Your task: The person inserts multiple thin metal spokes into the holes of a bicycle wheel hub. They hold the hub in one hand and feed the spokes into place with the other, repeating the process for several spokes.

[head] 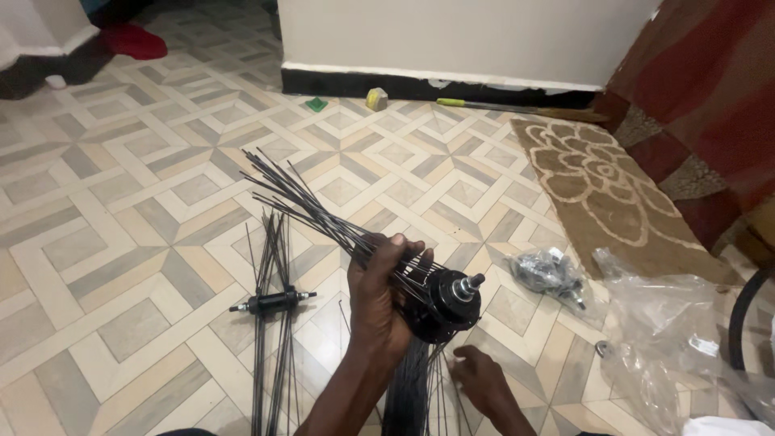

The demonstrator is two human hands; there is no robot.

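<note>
**Hub and Spokes Held Over the Tiled Floor**

At the far left we saw a red cloth (133, 40) lying near the wall on the patterned tile floor (121, 210). Closer to us, a second black hub (272, 303) lay flat on the tiles with loose black spokes (270, 355) running under and beside it.

Moving right, our left hand (379, 299) rose from the bottom edge, forearm angled up and wrist bent, the fingers wrapped round a bundle of spokes (299, 202) just where they met the black wheel hub (444, 303). That grip was closed firmly on the spokes, which fanned up and to the left, away from the hub. The hub itself was lifted off the floor, its axle end pointing right and slightly up.

Just below and to the right, our right hand (476, 375) sat low, near the floor, fingers curled downward beside more spokes hanging under the hub. We could not tell whether its grip held anything.

Further right, a small clear bag of dark parts (549, 274) rested on the tiles, and beyond it a large crumpled clear plastic bag (670, 323). A brown mat with a pale flower pattern (597, 178) lay along a red patterned curtain (710, 89). At the back, a white wall with a black base (436, 85) had a green piece (316, 103), a yellowish block (376, 98) and a long stick (517, 107) beside it.
</note>
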